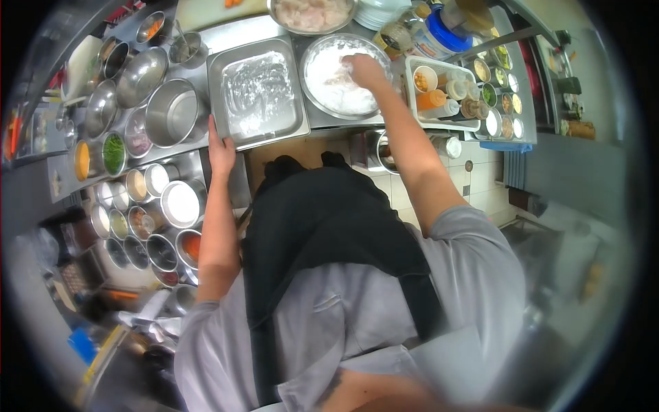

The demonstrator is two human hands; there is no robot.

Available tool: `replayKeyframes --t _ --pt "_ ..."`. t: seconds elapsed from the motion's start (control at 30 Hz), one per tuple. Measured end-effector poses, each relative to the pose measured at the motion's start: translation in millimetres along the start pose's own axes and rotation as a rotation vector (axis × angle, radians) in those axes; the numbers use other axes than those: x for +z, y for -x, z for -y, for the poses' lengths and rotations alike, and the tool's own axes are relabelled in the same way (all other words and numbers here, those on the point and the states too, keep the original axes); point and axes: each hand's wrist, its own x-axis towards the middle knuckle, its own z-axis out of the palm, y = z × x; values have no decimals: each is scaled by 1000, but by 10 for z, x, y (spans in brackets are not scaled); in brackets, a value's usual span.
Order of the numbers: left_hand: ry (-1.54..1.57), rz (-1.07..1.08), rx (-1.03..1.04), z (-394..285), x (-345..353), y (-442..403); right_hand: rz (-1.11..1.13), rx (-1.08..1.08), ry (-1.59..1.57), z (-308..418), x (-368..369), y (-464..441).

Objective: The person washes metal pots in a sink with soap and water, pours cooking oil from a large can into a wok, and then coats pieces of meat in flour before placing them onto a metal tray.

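Observation:
My left hand is at the near left corner of a rectangular steel tray, fingers stretched along its outer side, seemingly touching it. White powder is smeared across the tray's bottom. To the right of the tray stands a wide steel bowl of white powder that looks like flour. My right hand reaches into this bowl with curled fingers. Something pale lies at the fingertips, coated in powder, and I cannot make out what it is. Behind the bowl is another bowl holding pale raw meat pieces.
A white basket of squeeze bottles stands right of the flour bowl, near a blue-lidded tub. Steel pots and bowls crowd the left side. Several ingredient containers sit lower left. A cutting board lies at the back.

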Motion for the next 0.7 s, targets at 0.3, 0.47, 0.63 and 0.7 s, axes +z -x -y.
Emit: replayKeyframes --t 0.3,0.47,0.63,0.7 --pt "29 54 -107 -48 -42 -4 -149 120 -405 -140 -278 -105" --pt "19 10 -1 -24 -16 -1 21 -8 -308 92 -216 -191" --pt "20 15 -8 1 -19 -10 185 -172 14 -8 -14 -143" --pt "21 21 -30 -22 -32 -1 77 -200 87 2 177 -62"
